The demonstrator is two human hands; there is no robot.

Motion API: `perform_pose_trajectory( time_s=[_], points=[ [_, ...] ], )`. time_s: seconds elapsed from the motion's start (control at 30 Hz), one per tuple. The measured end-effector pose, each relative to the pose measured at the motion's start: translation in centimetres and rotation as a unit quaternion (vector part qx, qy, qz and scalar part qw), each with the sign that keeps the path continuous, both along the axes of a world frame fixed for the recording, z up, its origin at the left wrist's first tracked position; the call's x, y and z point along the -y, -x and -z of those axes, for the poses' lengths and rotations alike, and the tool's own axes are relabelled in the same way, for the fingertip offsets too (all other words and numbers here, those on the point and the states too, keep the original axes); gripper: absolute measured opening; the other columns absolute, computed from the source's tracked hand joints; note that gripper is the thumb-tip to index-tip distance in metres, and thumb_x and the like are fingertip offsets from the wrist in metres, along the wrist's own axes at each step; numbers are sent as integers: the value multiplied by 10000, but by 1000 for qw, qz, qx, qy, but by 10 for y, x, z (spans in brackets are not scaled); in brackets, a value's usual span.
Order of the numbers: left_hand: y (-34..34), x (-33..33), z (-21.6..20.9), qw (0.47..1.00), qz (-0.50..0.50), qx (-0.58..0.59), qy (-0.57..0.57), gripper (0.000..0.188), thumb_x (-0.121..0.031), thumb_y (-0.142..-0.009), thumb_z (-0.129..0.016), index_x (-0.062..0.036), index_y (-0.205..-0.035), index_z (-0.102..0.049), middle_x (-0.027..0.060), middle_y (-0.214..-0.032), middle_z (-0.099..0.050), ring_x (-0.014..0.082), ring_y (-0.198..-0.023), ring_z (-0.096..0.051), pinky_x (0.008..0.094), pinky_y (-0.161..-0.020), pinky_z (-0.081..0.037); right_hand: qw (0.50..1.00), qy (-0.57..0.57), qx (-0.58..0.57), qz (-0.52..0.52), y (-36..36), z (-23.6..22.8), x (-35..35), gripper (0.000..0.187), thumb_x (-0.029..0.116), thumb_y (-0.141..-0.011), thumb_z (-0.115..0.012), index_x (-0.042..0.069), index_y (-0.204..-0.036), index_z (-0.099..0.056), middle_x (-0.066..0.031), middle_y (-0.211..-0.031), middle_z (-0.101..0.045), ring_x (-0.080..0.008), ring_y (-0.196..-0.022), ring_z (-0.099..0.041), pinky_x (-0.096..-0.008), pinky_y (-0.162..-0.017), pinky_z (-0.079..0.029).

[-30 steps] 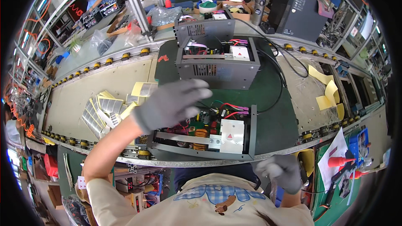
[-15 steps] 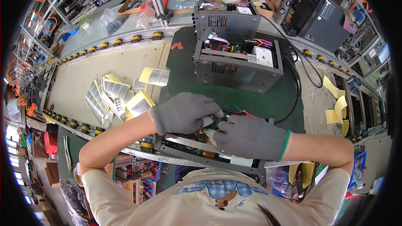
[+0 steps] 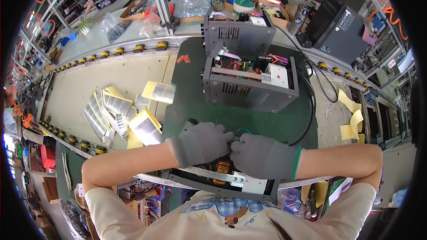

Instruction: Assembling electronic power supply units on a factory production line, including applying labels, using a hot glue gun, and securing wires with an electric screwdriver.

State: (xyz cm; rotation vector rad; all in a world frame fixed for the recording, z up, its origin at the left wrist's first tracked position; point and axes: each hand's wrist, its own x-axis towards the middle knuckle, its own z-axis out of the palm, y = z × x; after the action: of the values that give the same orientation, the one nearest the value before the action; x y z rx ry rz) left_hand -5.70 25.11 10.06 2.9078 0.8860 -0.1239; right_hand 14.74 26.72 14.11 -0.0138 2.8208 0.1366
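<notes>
Close to my body lies an open dark-grey metal device case [image 3: 207, 186], partly covered by my hands. Inside it show a copper-wound coil [image 3: 222, 172], a bare metal bar [image 3: 202, 172] and a white block [image 3: 252, 185]. Over the case my left hand [image 3: 202, 143], in a grey knit glove, has its fingers curled in a pinch. Opposite it, my right hand [image 3: 263, 156], gloved alike with a green cuff edge, is closed too. Their fingertips nearly meet at a small dark part, mostly hidden. A thin green wire [image 3: 244, 130] arches just beyond them. What each hand grips is concealed.
Two similar open device cases [image 3: 251, 94] [image 3: 240, 35] stand beyond on the green mat [image 3: 191, 84]. Foil-and-yellow label sheets [image 3: 118, 102] lie left, yellow paper [image 3: 352, 114] right. A black cable [image 3: 314, 106] loops past the mat. Roller rails [image 3: 118, 52] and a black computer tower [image 3: 344, 33] stand farther back.
My hands have drawn together, their fingertips now almost touching and more tightly curled. The coil and white block are more exposed. The whole view has shifted slightly.
</notes>
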Motion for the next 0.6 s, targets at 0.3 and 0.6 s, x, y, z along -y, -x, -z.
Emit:
perform_pose_trajectory(
  time_s=[0.3,0.6],
  points=[
    [-12,11,12,992,-117,38,4,170,-207,-831,-610,-113,-971,-626,56,-831,-597,216,-807,-636,340,-658,-540,999,-21,-22,23,-22,-1,11,275,186,-771,-614,123,-1037,-636,-7,-1086,-626,-170,-1127,-522,-323,-984,-403],
    [1,15,10,998,-5,15,-53,206,-203,-820,-603,-153,-1010,-664,6,-1001,-612,177,-975,-590,318,-774,-522,996,-11,-35,87,-13,-8,22,241,173,-777,-618,129,-1006,-676,-23,-971,-670,-212,-1248,-473,-438,-1106,-286]
  ],
)
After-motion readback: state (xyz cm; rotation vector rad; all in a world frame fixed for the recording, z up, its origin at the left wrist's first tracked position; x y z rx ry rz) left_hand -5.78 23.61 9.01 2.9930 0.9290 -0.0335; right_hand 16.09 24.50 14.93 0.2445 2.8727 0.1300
